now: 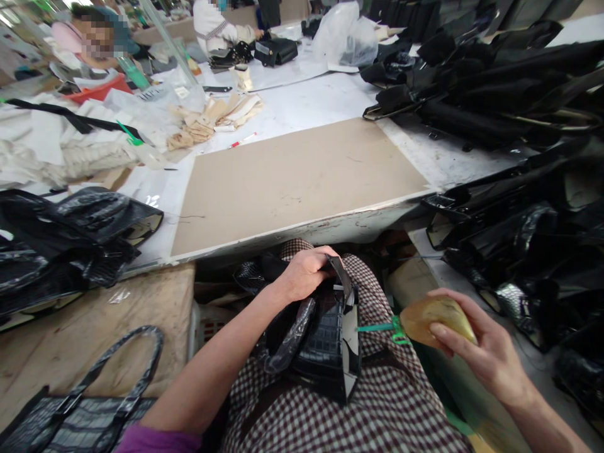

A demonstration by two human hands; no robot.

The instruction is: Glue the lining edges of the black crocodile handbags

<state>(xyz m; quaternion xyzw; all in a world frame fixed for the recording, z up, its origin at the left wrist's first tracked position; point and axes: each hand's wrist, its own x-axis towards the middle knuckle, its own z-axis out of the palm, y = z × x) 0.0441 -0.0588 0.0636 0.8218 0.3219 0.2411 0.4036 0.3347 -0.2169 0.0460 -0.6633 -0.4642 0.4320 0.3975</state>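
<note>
A black crocodile-patterned handbag [323, 333] lies across my lap on a checked apron [377, 402]. My left hand [306, 270] is closed on the bag's upper edge, pulling a dark flap up. A handle wrapped in clear plastic [292, 336] hangs on the bag's side. In my right hand [481, 352] is a yellowish squeeze bottle [438, 321], tipped on its side, its fingers wrapped round it. The bottle's thin green nozzle [375, 328] points left, its tip at the bag's pale open edge [350, 346]. Whether the tip touches that edge I cannot tell.
A brown board [292, 182] lies on the white table ahead. Black bag pieces [500, 94] are heaped at right, more [70, 239] at left. A finished-looking handbag [89, 415] rests lower left. Another green-nozzled bottle [146, 151] lies left. Two people [221, 31] sit across the table.
</note>
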